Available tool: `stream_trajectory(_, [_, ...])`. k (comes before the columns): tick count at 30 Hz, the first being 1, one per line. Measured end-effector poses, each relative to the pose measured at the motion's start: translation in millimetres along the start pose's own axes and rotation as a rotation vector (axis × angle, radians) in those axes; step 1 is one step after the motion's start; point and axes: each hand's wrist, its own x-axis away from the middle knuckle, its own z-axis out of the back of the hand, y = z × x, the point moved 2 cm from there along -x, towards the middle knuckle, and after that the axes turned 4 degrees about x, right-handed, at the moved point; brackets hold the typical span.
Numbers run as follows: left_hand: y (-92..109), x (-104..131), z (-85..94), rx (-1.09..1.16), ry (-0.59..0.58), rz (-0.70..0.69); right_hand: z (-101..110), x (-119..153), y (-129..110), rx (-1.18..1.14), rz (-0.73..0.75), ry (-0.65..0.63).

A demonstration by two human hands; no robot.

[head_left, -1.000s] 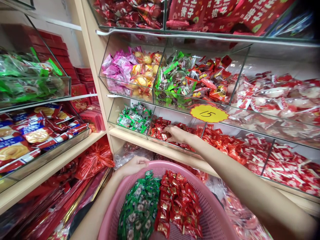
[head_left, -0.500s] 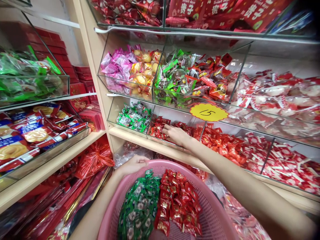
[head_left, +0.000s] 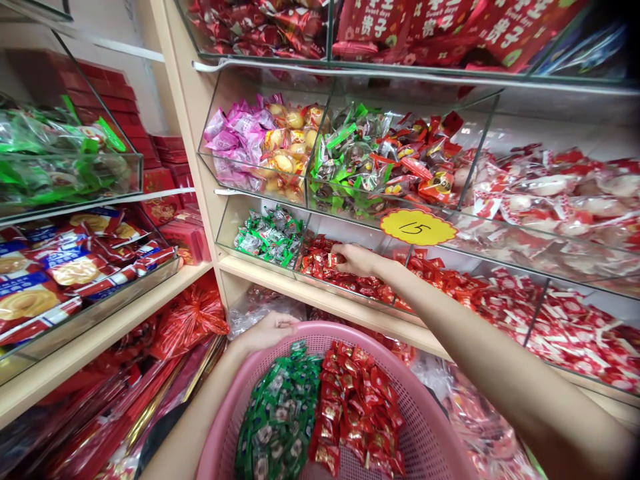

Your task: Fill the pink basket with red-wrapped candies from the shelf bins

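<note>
My left hand (head_left: 274,331) grips the far left rim of a pink plastic basket (head_left: 425,400), its fingers closed over the edge. Inside the basket, green-wrapped candies (head_left: 280,413) lie on the left and red-wrapped candies (head_left: 357,407) on the right. My right hand (head_left: 356,260) is in a clear shelf bin of small red-wrapped candies (head_left: 320,257), with its fingers curled and pinched together. A red candy with a gold mark (head_left: 333,259) shows at the fingertips.
Silver-green candies (head_left: 270,237) fill the bin to the left, and more red candies (head_left: 445,280) lie to the right. Above hangs a yellow price tag (head_left: 418,227). A wooden shelf edge (head_left: 320,300) runs between bin and basket. Biscuit packets (head_left: 75,260) stand at left.
My right hand has lifted slightly and its outstretched fingers have closed around candy in the bin. My left hand stays on the basket rim.
</note>
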Motion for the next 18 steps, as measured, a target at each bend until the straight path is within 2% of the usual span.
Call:
stream_trajectory(7, [-7.3, -0.5, 1.9, 0.015, -0.009, 0.0, -4.2, -11.1, -5.6, 0.035, 0.028, 0.042])
stream_trajectory(12, [-5.4, -0.3, 1.4, 0.029, 0.012, 0.014, -5.7, -11.5, -6.3, 0.032, 0.031, 0.021])
stream_trajectory(18, [-7.2, -0.6, 1.1, 0.041, 0.009, 0.021, -10.0, -10.2, -14.0, 0.019, 0.062, 0.07])
